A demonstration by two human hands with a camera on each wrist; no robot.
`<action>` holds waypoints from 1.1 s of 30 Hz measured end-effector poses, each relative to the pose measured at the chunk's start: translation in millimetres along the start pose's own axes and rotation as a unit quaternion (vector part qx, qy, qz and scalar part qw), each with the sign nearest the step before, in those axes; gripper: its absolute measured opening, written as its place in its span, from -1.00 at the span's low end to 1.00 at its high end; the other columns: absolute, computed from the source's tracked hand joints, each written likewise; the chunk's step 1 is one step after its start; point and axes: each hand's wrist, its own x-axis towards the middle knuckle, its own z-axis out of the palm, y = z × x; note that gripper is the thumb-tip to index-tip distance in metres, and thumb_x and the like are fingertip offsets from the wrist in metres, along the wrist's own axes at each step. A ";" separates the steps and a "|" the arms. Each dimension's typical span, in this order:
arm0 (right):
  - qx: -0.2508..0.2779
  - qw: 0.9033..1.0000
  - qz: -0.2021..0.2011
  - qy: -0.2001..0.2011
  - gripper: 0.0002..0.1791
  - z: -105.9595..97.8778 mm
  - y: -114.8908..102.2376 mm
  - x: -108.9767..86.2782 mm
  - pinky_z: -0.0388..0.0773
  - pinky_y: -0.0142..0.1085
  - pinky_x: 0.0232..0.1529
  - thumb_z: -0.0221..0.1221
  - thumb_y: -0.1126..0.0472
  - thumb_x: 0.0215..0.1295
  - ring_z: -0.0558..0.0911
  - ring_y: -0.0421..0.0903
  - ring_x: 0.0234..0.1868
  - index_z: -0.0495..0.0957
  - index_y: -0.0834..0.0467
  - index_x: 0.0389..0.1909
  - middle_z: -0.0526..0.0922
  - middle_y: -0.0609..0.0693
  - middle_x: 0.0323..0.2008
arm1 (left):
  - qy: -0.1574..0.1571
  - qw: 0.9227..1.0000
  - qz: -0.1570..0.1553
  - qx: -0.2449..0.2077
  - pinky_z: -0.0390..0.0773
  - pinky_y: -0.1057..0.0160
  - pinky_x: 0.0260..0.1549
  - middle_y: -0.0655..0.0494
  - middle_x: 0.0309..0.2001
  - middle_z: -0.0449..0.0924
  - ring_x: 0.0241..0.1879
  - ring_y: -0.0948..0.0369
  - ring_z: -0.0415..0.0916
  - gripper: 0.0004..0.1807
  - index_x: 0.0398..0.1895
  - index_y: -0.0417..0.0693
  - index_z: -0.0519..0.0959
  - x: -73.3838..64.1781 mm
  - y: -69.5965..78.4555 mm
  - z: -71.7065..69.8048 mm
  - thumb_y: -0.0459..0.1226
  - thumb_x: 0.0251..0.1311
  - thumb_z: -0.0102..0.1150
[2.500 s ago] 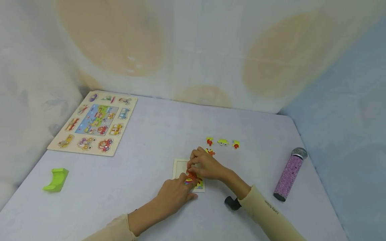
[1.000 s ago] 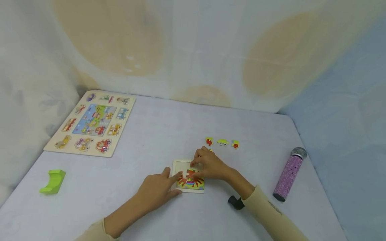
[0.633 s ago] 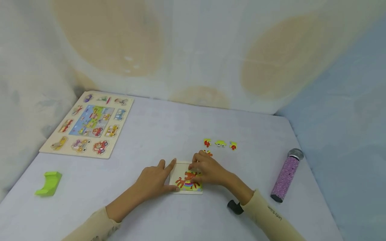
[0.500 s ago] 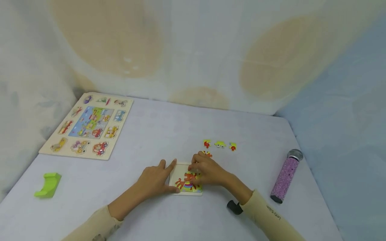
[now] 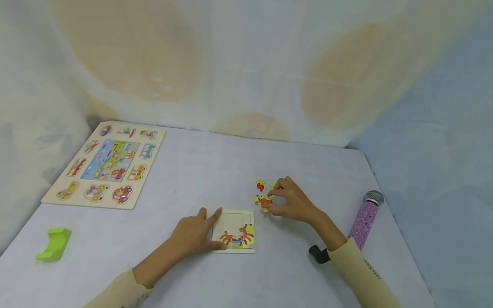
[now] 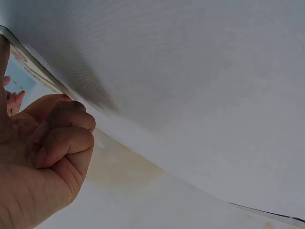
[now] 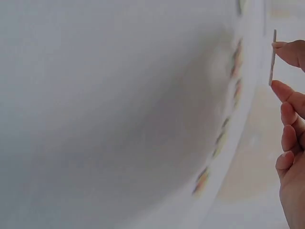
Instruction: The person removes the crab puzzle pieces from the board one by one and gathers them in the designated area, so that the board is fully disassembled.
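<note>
My left hand (image 5: 192, 233) spans the left side of a small square wooden puzzle tray (image 5: 233, 251), index finger at the far corner and thumb at the near edge. In the left wrist view, the other fingers of the left hand (image 6: 57, 143) are curled. Joined pieces with red legs and a rainbow belly (image 5: 236, 239) fill the tray's lower part; its upper part is bare. Beyond the tray, my right hand (image 5: 294, 203) pinches a red and yellow puzzle piece (image 5: 265, 202) between thumb and index finger. The right wrist view shows this piece (image 7: 272, 57) edge-on, above the table.
Loose puzzle pieces (image 5: 260, 185) lie beyond the tray, partly behind the right hand. A large vehicle puzzle board (image 5: 125, 202) is at the back left, a green curved block (image 5: 54, 244) at the left. A purple glitter microphone (image 5: 363, 220) and a black object (image 5: 319, 255) lie on the right.
The right hand has carried the red and yellow piece off the tray, away and to the right. The left hand has shifted from the pieces to the tray's left side.
</note>
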 end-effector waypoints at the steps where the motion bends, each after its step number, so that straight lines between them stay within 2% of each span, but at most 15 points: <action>1: -0.005 1.000 0.015 -0.002 -0.63 -2.2 8.1 -3.4 0.36 -0.26 -0.19 0.55 0.18 -0.12 0.31 -0.15 -0.20 0.74 0.18 -0.23 0.51 0.03 -0.30 | 0.000 1.000 -0.002 -0.001 0.16 0.30 -0.65 0.02 -0.33 0.33 -0.62 0.22 0.13 0.08 0.42 0.09 0.40 -0.4 0.6 -0.4 0.37 -0.22 0.41; 4: -0.005 0.998 0.062 -0.019 -0.62 -4.6 26.3 -11.7 0.35 -0.24 -0.15 0.53 0.17 -0.09 0.31 -0.14 -0.20 0.74 0.17 -0.20 0.50 0.01 -0.29 | 0.000 1.000 -0.006 -0.003 0.15 0.29 -0.64 0.03 -0.33 0.32 -0.62 0.22 0.12 0.07 0.42 0.12 0.40 -1.3 1.3 -1.1 0.37 -0.22 0.41; 6: -0.003 0.996 0.079 -0.029 -0.63 -3.1 34.9 -14.8 0.35 -0.22 -0.12 0.51 0.15 -0.07 0.31 -0.14 -0.18 0.74 0.16 -0.18 0.49 0.00 -0.27 | -0.001 1.000 -0.007 -0.005 0.15 0.29 -0.64 0.02 -0.33 0.32 -0.62 0.22 0.12 0.07 0.42 0.12 0.39 -2.0 1.1 -1.7 0.37 -0.22 0.40; 13: -0.004 0.997 0.068 -0.035 -0.67 -1.5 47.6 -14.5 0.39 -0.15 -0.07 0.49 0.19 -0.04 0.36 -0.09 -0.15 0.75 0.14 -0.19 0.54 -0.01 -0.23 | -0.004 1.000 -0.007 -0.008 0.19 0.27 -0.63 0.02 -0.33 0.33 -0.62 0.20 0.15 0.07 0.43 0.14 0.38 -2.2 0.6 -0.6 0.38 -0.20 0.38; 17: 0.007 0.995 0.087 -0.044 -0.60 -3.0 44.4 -13.1 0.40 -0.12 -0.04 0.48 0.19 -0.01 0.36 -0.05 -0.10 0.74 0.13 -0.08 0.53 0.02 -0.18 | -0.004 1.000 -0.008 -0.005 0.19 0.27 -0.63 0.02 -0.32 0.33 -0.62 0.20 0.15 0.07 0.44 0.15 0.37 -1.8 0.8 -0.5 0.38 -0.20 0.38; 21: 0.029 0.994 0.097 -0.039 -0.50 -1.8 19.7 -9.2 0.39 -0.15 -0.05 0.52 0.17 -0.02 0.32 -0.09 -0.06 0.71 0.12 0.03 0.50 -0.02 -0.15 | 0.003 1.000 -0.001 0.001 0.17 0.28 -0.63 0.03 -0.33 0.31 -0.62 0.21 0.13 0.07 0.43 0.13 0.38 -2.4 -0.6 -0.6 0.37 -0.19 0.38; 24: 0.034 0.997 0.053 -0.051 -0.52 4.2 -9.1 -4.1 0.40 -0.19 -0.08 0.52 0.09 -0.01 0.33 -0.12 -0.06 0.72 0.10 0.00 0.49 -0.06 -0.17 | 0.004 1.000 0.005 0.005 0.16 0.28 -0.63 0.03 -0.33 0.32 -0.62 0.22 0.13 0.06 0.43 0.10 0.39 -3.0 -1.4 -0.7 0.38 -0.18 0.37; 28: 0.014 0.996 -0.021 -0.090 -0.55 15.3 -40.7 -0.1 0.40 -0.24 -0.07 0.49 -0.06 0.02 0.33 -0.16 -0.08 0.75 0.05 -0.07 0.50 -0.10 -0.17 | 0.016 1.000 0.021 0.017 0.20 0.30 -0.65 0.04 -0.31 0.35 -0.62 0.24 0.15 0.03 0.42 0.09 0.40 -4.0 -0.3 -0.8 0.38 -0.13 0.34; 33: -0.045 0.991 -0.035 -0.123 -0.54 25.1 -56.1 -1.2 0.39 -0.29 -0.05 0.48 -0.15 0.00 0.30 -0.19 -0.08 0.76 -0.02 -0.09 0.49 -0.13 -0.15 | 0.041 0.997 0.058 0.036 0.21 0.33 -0.69 0.09 -0.35 0.30 -0.67 0.29 0.14 -0.18 0.35 0.26 0.48 -10.4 8.8 -1.7 0.34 0.00 0.27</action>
